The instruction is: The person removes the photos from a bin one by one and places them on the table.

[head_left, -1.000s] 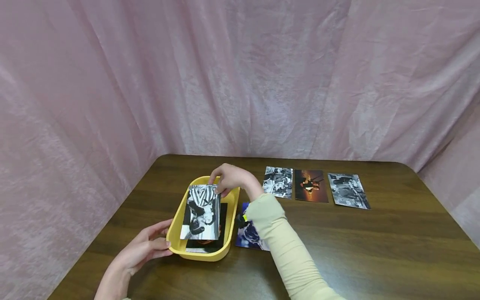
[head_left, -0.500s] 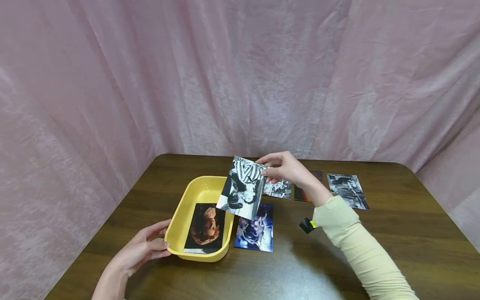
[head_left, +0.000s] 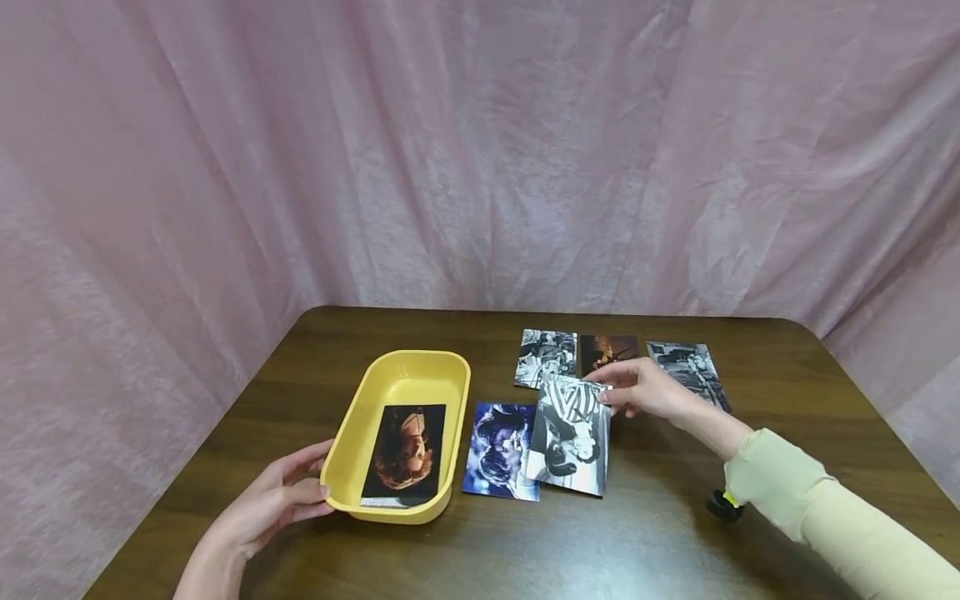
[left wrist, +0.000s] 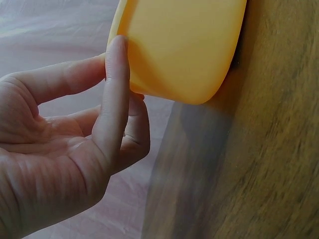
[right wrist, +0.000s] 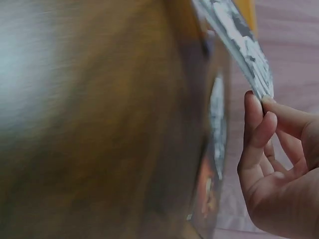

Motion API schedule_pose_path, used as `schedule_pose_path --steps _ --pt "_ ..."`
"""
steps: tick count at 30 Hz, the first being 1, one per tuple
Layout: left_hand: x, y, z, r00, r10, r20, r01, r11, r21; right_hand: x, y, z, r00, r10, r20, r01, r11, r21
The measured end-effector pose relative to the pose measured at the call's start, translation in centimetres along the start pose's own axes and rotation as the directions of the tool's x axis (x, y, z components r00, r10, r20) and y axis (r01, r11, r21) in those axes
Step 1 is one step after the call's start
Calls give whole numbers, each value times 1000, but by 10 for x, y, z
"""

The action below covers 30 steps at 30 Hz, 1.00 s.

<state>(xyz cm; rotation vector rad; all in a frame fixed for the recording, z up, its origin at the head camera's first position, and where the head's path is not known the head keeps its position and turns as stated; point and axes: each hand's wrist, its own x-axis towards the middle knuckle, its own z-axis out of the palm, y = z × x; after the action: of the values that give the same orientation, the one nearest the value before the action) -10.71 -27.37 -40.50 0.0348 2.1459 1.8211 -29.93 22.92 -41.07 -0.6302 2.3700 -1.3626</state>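
On the left, my left hand (head_left: 273, 504) pinches the rim of a yellow plastic tub (head_left: 401, 515) between thumb and fingers; the left wrist view shows this grip on the tub (left wrist: 184, 50) up close. A dark photo of a face (head_left: 405, 457) lies in the tub. My right hand (head_left: 648, 392) pinches the top right corner of a black-and-white photo (head_left: 572, 437) with striped clothing in it. Its left edge overlaps a blue-toned photo (head_left: 497, 450) lying right of the tub. I cannot tell whether the held photo's lower edge touches the table.
A row of photos lies toward the back of the brown wooden table (head_left: 637, 533): a black-and-white one (head_left: 546, 354), an orange-brown one (head_left: 603, 350), and another black-and-white one (head_left: 690, 367). Pink curtains (head_left: 480, 167) hang behind the table.
My right hand has lifted the striped-clothing photo out of the tub and carried it right and down, beside the blue-toned photo. The left hand keeps its grip on the tub.
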Motion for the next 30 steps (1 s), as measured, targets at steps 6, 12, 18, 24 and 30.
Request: schedule_pose_path --steps 6,12,18,24,30 --pt "1 1 -1 1000 1 2 -1 1000 0 -8 9 11 999 -28 -23 25 992 -127" --pt "1 0 -2 1000 17 8 -17 1000 -3 -7 12 23 996 -18 -82 -4 965 -261" --pt "1 0 -1 1000 3 9 -2 1000 -13 -6 15 31 989 -34 -145 -17 940 -341" --pt "1 1 -1 1000 -15 21 15 1000 -3 -6 15 34 983 -35 -180 -34 930 -367" --pt "1 0 -2 1000 -12 21 12 1000 3 -9 16 36 980 4 -198 -70 942 -328"
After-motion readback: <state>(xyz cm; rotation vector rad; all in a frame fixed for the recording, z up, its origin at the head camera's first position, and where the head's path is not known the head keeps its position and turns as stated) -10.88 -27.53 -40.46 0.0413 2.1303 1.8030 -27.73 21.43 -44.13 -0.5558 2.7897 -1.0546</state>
